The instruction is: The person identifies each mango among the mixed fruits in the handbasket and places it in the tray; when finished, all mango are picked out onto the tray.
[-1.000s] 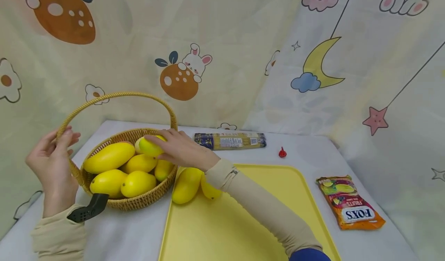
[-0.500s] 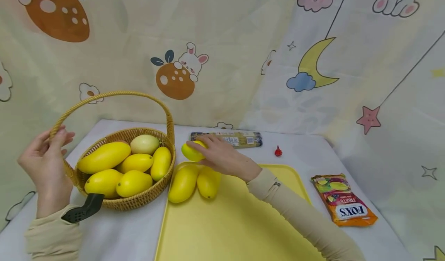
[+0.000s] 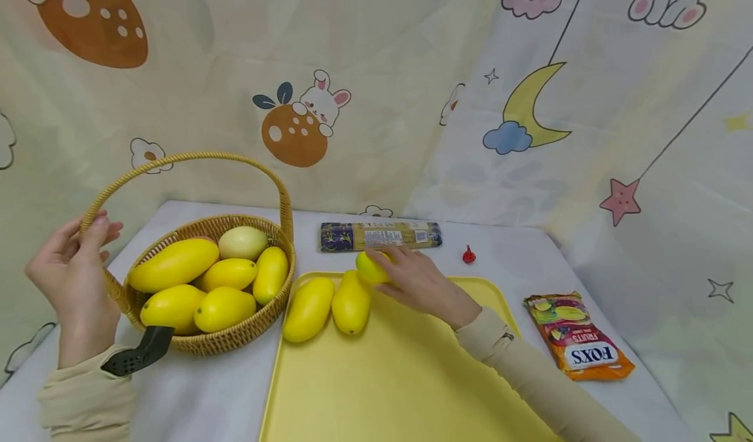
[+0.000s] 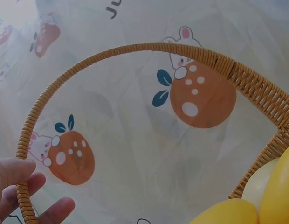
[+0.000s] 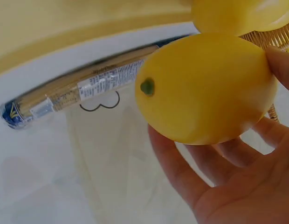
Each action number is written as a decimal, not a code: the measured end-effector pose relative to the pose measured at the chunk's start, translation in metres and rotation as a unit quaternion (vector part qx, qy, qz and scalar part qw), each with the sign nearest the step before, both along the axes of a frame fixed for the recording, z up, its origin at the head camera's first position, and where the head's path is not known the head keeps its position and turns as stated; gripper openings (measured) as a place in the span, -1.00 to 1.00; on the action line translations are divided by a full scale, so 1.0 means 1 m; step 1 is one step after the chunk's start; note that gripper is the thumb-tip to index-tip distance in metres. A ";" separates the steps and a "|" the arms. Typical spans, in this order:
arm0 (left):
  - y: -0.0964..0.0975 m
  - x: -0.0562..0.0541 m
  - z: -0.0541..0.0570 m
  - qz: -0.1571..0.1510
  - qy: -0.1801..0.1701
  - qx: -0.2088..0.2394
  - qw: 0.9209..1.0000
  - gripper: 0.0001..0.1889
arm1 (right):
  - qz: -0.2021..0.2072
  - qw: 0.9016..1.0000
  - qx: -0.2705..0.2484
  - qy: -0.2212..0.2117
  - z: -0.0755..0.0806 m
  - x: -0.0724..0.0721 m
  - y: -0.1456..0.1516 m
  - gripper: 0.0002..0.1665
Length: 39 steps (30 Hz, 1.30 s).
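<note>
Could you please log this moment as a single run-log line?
left hand: holds handle of basket | right hand: holds yellow fruit near far rim of tray | on tray: two yellow fruits | in basket: more fruit

A clear-wrapped packet of spaghetti lies along the far side of the white table, a small red object near its right end. A FOX'S Fruits candy bag rests toward the right edge, lettering upside down. Behind hangs a cloth printed with rabbits, a moon and stars.

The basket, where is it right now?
In the head view, the basket stands at left, beside the yellow tray; the left hand holds its handle.
</note>
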<state>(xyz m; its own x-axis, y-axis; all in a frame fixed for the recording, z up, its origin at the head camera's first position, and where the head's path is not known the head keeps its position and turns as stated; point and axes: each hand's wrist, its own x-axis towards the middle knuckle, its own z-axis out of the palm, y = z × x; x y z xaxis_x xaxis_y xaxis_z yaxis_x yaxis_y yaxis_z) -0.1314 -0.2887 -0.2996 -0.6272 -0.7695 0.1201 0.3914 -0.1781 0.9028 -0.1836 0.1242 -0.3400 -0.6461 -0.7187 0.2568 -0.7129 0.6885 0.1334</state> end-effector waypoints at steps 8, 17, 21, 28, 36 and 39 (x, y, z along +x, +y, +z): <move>0.001 0.000 0.000 -0.001 0.006 0.004 1.000 -0.61 | -0.136 0.990 0.000 -0.036 -0.006 0.006 -0.008 -0.38; 0.002 -0.001 0.001 0.001 -0.003 -0.001 1.000 -0.69 | -0.221 0.972 -0.007 -0.085 -0.015 0.010 -0.019 -0.42; 0.002 -0.001 0.002 0.001 -0.004 -0.005 1.000 -0.69 | -0.251 0.963 0.001 -0.100 -0.021 0.012 -0.023 -0.41; 0.002 -0.001 0.001 0.002 -0.002 -0.003 1.000 -0.70 | -0.280 0.948 0.019 -0.151 -0.035 0.012 -0.027 -0.32; 0.001 -0.001 0.001 0.004 -0.005 0.000 1.000 -0.69 | -0.276 0.952 0.010 -0.131 -0.031 0.010 -0.025 -0.35; 0.000 0.000 0.001 0.005 -0.005 0.000 1.000 -0.68 | -0.264 0.957 0.001 -0.117 -0.025 0.009 -0.025 -0.40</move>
